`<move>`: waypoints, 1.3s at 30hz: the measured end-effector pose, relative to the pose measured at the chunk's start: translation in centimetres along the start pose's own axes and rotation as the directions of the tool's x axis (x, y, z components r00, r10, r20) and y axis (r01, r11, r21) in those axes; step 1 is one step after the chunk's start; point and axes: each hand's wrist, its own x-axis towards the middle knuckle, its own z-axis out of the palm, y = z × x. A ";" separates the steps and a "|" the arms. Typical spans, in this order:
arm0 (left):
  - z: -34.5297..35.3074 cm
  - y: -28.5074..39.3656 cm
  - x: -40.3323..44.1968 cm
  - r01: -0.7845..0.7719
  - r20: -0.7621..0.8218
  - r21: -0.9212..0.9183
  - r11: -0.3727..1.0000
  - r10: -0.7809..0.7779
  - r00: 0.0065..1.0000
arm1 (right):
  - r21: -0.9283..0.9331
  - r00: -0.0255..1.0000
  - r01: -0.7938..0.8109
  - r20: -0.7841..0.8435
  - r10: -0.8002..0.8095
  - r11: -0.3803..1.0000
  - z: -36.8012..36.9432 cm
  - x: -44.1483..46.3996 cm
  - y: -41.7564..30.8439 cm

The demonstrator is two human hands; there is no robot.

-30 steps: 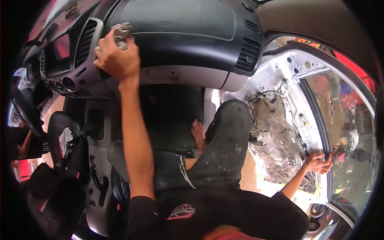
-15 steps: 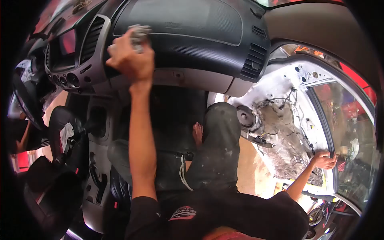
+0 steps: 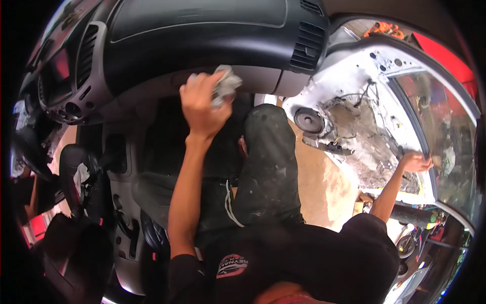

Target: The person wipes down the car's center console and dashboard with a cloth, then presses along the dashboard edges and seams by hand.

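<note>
My left hand is closed around a crumpled whitish-grey cloth. The cloth is at the grey lower panel of the dashboard, below its black upper part; whether it touches the panel I cannot tell. Out to the side, my right hand has its fingers curled over the edge of the open car door, beside the window glass. The door's inner trim is off, so wires and a round speaker show.
A centre console with a hand brake runs along my left. Beyond it are a steering wheel and part of another person's arm. Air vents sit at the dashboard's end. Outside the door stands a bicycle or motorbike wheel.
My left hand has moved the cloth down and right, from the upper dashboard to the lower grey panel. My right hand stays on the door. The whole view has shifted slightly.
</note>
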 end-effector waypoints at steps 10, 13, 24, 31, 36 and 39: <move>-6.5 -7.3 -14.3 0.812 0.226 -0.385 0.439 -0.808 0.544 | 0.057 0.964 0.136 0.223 -0.146 0.989 0.9 -0.2 2.7; -6.7 -9.1 -15.2 0.831 0.200 -0.368 0.418 -0.837 0.509 | 0.015 0.940 0.134 0.316 -0.131 0.991 2.1 0.1 5.2; -8.6 -9.5 -12.4 0.665 0.217 -0.747 -0.017 -0.952 0.218 | -0.033 0.660 0.115 0.750 -0.051 0.993 6.6 6.5 10.3; -14.1 -9.2 -11.1 0.251 0.147 -0.965 -0.077 -0.951 0.274 | 0.047 0.658 0.166 0.739 -0.145 0.985 2.6 10.9 3.8; -23.7 -7.0 -13.0 0.439 0.040 -0.870 0.225 -0.855 0.518 | 0.798 0.922 -0.225 0.360 -0.142 0.558 -12.3 8.8 -22.4; -28.8 -5.0 -14.5 0.404 0.002 -0.860 0.312 -0.789 0.615 | 0.803 0.707 -0.516 0.596 -0.380 0.300 -15.5 3.8 -32.7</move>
